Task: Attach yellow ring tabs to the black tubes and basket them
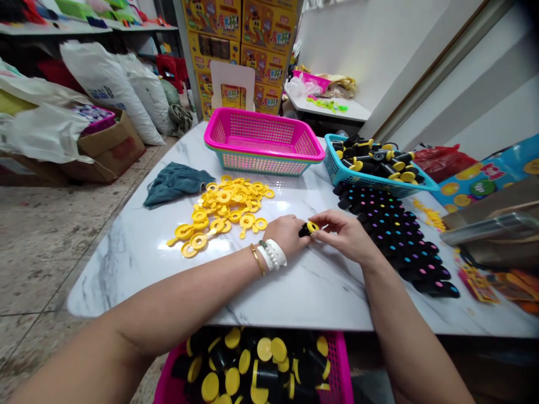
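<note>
Wrapped in my left hand (285, 234) is a small black tube (302, 230), mostly hidden by the fingers, just above the marbled table. A yellow ring (312, 226) sits at the tube's right end. The thumb and fingers of my right hand (347, 235) close on that ring from the right. To the left of my hands lies a loose pile of yellow ring pieces with small tabs (225, 196). Rows of black tubes with coloured dots on their ends (391, 230) lie to the right.
Stacked pink and teal baskets (265, 160) stand at the back. A blue basket (366, 180) at the back right holds black-and-yellow pieces. A dark teal cloth (177, 184) lies left. Below the front edge, a pink basket (346, 370) holds black cylinders with yellow ends.
</note>
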`<state>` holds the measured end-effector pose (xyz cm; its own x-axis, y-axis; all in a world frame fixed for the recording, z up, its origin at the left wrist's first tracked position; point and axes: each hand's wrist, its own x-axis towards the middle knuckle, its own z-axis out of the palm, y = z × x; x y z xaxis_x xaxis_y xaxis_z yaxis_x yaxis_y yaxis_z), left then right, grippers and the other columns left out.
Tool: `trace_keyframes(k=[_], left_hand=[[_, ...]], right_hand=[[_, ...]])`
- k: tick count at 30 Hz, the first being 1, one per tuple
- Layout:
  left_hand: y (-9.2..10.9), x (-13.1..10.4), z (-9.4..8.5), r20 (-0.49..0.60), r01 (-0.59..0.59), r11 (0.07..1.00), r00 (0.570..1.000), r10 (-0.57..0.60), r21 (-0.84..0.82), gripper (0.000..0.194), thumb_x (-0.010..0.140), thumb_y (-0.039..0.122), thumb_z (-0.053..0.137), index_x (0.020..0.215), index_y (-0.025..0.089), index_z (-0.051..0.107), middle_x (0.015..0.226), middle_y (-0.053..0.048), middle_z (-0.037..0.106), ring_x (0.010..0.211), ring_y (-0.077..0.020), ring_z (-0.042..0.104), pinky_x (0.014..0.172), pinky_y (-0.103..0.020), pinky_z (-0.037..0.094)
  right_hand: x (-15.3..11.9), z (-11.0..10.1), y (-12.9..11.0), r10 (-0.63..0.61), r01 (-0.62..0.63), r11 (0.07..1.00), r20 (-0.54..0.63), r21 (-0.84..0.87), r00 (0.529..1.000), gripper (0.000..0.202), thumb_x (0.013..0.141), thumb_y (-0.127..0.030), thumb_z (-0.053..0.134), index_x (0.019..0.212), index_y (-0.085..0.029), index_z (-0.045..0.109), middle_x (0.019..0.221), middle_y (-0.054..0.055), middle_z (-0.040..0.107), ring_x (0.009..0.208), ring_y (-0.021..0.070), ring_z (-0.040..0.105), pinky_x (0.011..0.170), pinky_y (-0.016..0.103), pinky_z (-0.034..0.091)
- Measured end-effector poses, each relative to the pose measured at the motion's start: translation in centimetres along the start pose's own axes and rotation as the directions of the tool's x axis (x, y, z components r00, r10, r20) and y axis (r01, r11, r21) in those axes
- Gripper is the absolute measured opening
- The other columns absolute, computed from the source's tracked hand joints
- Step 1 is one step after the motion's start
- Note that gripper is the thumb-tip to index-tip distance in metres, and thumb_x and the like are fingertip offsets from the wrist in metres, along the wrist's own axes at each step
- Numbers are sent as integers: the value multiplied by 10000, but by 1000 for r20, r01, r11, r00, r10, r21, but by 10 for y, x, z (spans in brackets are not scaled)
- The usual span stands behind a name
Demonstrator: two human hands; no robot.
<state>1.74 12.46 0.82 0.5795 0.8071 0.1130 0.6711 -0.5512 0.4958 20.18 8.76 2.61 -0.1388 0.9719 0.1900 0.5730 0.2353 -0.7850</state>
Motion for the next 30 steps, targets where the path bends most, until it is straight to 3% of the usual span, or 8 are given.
trace_keyframes(k=[9,17,23,25,28,30], left_hand=[[-1,2,-1,8,-16,1000,1000,16,17,366,839,511,535,973,224,717,872,-64,680,795,-211,630,663,-291,448],[2,4,-5,66,22,998,997,-25,55,407,831,540,511,978,227,728,862,-77,706,810,-239,649,656,-299,448],[-1,7,-12,72,6,998,997,-2,-60,298,780,439,584,889,203,731,800,-57,698,756,-204,629,641,-272,437],[-2,10,-21,198,65,972,980,-20,-226,303,783,436,581,838,176,727,718,-43,682,651,-164,601,589,-248,428],[-4,15,-30,425,322,836,897,-120,-444,503,831,581,481,776,134,706,573,-29,625,446,-102,484,459,-222,381],[-3,18,-28,412,387,783,892,-185,-487,556,836,622,460,710,128,683,523,-17,593,396,-77,438,421,-202,348]], right_hand=[[-1,5,-12,-147,146,979,-2,-142,989,217,782,-282,675,989,-231,714,936,48,650,689,145,602,625,294,529],[-2,7,-9,-166,160,974,-28,-163,986,223,758,-279,677,974,-240,718,929,46,642,689,150,596,633,303,522],[-1,7,-7,-130,124,981,-30,-146,991,242,745,-239,691,986,-221,712,900,38,641,687,145,582,597,276,490],[-1,8,-7,-130,124,982,-34,-140,991,237,750,-242,685,983,-212,714,900,42,645,683,143,581,592,271,484],[-1,8,-8,-141,134,980,-40,-149,989,203,763,-266,666,951,-212,720,874,41,649,672,144,577,583,271,476],[-1,9,-8,-144,135,978,-45,-157,989,190,760,-263,662,935,-216,721,849,35,647,665,145,574,587,271,475]])
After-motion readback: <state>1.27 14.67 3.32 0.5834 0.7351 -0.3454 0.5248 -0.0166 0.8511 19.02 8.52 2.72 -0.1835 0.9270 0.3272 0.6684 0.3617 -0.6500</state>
